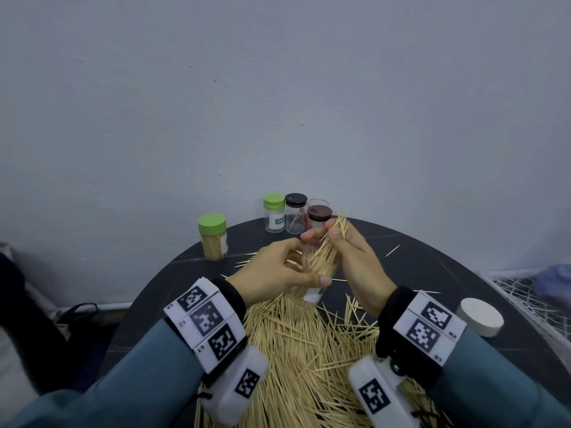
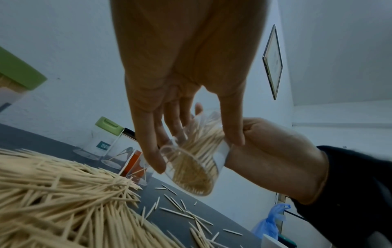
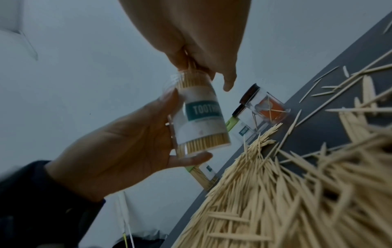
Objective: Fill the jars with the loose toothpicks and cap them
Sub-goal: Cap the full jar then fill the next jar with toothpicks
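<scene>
While my left hand [image 1: 272, 270] grips the clear jar [image 3: 201, 115] tilted in mid-air above the desk [image 1: 432, 273], my right hand [image 1: 349, 257] pinches a bundle of toothpicks [image 1: 333, 239] and feeds it into the open mouth. The jar sits near the centre of the head view, just above the big loose pile [image 1: 309, 350] that spreads toward six o'clock.

What worries me: the jar already looks close to full, so a thick bundle could jam at the rim, and sticks could splay and drop back onto the pile. The tilt adds to that, since packed sticks may slide out if I ease my grip. The smooth wall could also twist in my left fingers [image 2: 152, 151] under the push.

The right wrist view shows the jar's label and how high the sticks stand inside, which the head view hides behind my hands. The left wrist view shows the jar's base from below. Only the head view shows the filled, green-capped jar [image 1: 212, 237] at ten o'clock, the group of capped jars [image 1: 296, 214] at twelve, and a white lid [image 1: 480, 316] at three o'clock.
</scene>
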A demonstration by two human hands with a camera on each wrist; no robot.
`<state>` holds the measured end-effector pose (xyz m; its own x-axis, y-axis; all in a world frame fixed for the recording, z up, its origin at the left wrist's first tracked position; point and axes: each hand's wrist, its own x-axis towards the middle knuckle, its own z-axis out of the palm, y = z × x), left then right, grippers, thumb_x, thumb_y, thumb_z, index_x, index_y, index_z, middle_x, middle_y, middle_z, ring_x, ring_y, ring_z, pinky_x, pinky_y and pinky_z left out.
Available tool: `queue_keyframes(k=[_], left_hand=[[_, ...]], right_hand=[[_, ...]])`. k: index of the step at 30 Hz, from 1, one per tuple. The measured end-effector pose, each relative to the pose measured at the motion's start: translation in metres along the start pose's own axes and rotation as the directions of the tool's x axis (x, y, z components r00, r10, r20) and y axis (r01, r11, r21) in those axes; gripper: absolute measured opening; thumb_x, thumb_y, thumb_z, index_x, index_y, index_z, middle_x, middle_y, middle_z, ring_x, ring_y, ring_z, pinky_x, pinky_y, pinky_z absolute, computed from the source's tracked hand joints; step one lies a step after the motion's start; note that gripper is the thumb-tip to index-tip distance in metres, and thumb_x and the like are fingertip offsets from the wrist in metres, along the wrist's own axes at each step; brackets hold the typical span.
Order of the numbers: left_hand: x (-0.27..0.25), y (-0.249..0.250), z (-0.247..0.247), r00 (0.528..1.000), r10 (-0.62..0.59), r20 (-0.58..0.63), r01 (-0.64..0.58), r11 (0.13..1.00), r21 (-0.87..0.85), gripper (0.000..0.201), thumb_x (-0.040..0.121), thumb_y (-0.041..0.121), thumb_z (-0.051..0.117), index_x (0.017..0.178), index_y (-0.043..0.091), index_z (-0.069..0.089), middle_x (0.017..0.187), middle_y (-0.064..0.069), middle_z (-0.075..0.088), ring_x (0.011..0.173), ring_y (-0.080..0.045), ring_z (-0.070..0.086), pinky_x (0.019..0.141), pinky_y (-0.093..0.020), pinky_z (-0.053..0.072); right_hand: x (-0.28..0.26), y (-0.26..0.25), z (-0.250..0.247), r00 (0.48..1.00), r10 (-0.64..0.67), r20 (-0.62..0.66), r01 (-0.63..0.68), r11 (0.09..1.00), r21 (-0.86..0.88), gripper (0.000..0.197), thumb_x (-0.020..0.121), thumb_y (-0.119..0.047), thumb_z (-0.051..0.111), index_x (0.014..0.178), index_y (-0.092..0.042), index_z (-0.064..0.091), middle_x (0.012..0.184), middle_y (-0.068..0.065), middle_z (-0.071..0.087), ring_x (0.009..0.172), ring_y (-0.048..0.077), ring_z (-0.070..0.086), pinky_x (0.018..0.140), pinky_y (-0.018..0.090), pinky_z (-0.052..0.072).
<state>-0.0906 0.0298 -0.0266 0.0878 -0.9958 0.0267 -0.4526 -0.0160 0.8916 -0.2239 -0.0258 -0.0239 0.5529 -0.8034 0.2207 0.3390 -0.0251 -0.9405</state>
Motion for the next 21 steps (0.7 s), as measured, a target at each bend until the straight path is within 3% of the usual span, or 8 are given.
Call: queue_keyframes(k=[3, 8, 11, 14, 16, 18, 21], left_hand=[[0.0, 0.0, -0.002, 0.999, 0.029, -0.026, -0.029, 1.0, -0.001, 0.06, 0.072, 0.028, 0.08, 0.126, 0.026, 0.055, 0.112, 0.0, 0.062, 0.095, -0.011, 0.06, 0.084, -0.025, 0.051], [0.001, 0.0, -0.007, 0.997, 0.04, -0.061, -0.036, 0.997, 0.071, 0.055, 0.068, 0.029, 0.083, 0.117, 0.02, 0.059, 0.102, 0.005, 0.062, 0.087, -0.002, 0.057, 0.068, -0.006, 0.043], [0.0, 0.0, -0.007, 0.997, 0.044, -0.056, -0.042, 0.998, 0.043, 0.053, 0.068, 0.027, 0.083, 0.115, 0.018, 0.06, 0.097, 0.007, 0.063, 0.081, 0.0, 0.057, 0.065, -0.004, 0.043], [0.001, 0.0, -0.007, 0.998, 0.033, -0.056, -0.033, 0.999, -0.002, 0.052, 0.068, 0.025, 0.084, 0.114, 0.016, 0.061, 0.097, 0.004, 0.065, 0.082, -0.004, 0.059, 0.07, -0.01, 0.047], [0.002, -0.002, -0.007, 0.998, 0.018, -0.062, -0.021, 0.998, -0.054, 0.061, 0.061, 0.033, 0.088, 0.113, 0.015, 0.062, 0.104, -0.003, 0.068, 0.092, -0.013, 0.064, 0.083, -0.024, 0.052], [0.003, -0.002, -0.007, 0.997, 0.008, -0.075, -0.014, 0.997, -0.072, 0.074, 0.05, 0.044, 0.086, 0.114, 0.016, 0.062, 0.107, -0.005, 0.069, 0.099, -0.017, 0.065, 0.089, -0.033, 0.053], [0.002, -0.001, -0.008, 0.998, 0.009, -0.065, -0.012, 0.999, -0.048, 0.059, 0.061, 0.034, 0.087, 0.111, 0.016, 0.062, 0.105, -0.004, 0.068, 0.098, -0.017, 0.063, 0.087, -0.029, 0.052]], right_hand=[[0.0, 0.003, 0.0, 0.999, 0.016, 0.044, -0.014, 0.998, -0.054, 0.019, 0.1, -0.012, 0.034, 0.112, -0.003, 0.046, 0.092, 0.002, 0.068, 0.077, 0.004, 0.067, 0.063, 0.018, 0.053], [0.007, -0.004, -0.006, 1.0, 0.0, 0.012, 0.001, 0.994, -0.113, 0.022, 0.099, -0.022, 0.038, 0.106, -0.005, 0.051, 0.104, 0.006, 0.069, 0.098, 0.016, 0.064, 0.088, 0.028, 0.05], [0.005, -0.002, -0.006, 1.0, -0.016, -0.001, 0.016, 0.993, -0.118, 0.03, 0.101, -0.021, 0.03, 0.098, -0.003, 0.053, 0.106, 0.01, 0.068, 0.095, 0.017, 0.064, 0.083, 0.026, 0.052], [0.004, 0.006, -0.005, 1.0, -0.021, 0.015, 0.022, 0.992, -0.122, 0.033, 0.102, -0.019, 0.028, 0.097, 0.002, 0.053, 0.107, 0.009, 0.068, 0.104, 0.025, 0.063, 0.09, 0.032, 0.052], [0.004, 0.008, -0.004, 0.999, -0.017, 0.033, 0.02, 0.992, -0.125, 0.034, 0.102, -0.017, 0.028, 0.103, 0.009, 0.05, 0.108, 0.007, 0.068, 0.107, 0.025, 0.062, 0.089, 0.029, 0.053], [0.002, 0.008, -0.002, 0.998, -0.009, 0.054, 0.016, 0.992, -0.125, 0.03, 0.102, -0.016, 0.027, 0.096, 0.001, 0.051, 0.11, 0.008, 0.067, 0.103, 0.022, 0.063, 0.082, 0.021, 0.054], [0.003, 0.005, -0.002, 0.999, -0.016, 0.048, 0.024, 0.984, -0.176, 0.026, 0.102, -0.017, 0.028, 0.098, -0.012, 0.053, 0.11, 0.003, 0.068, 0.103, 0.016, 0.063, 0.083, 0.019, 0.052]])
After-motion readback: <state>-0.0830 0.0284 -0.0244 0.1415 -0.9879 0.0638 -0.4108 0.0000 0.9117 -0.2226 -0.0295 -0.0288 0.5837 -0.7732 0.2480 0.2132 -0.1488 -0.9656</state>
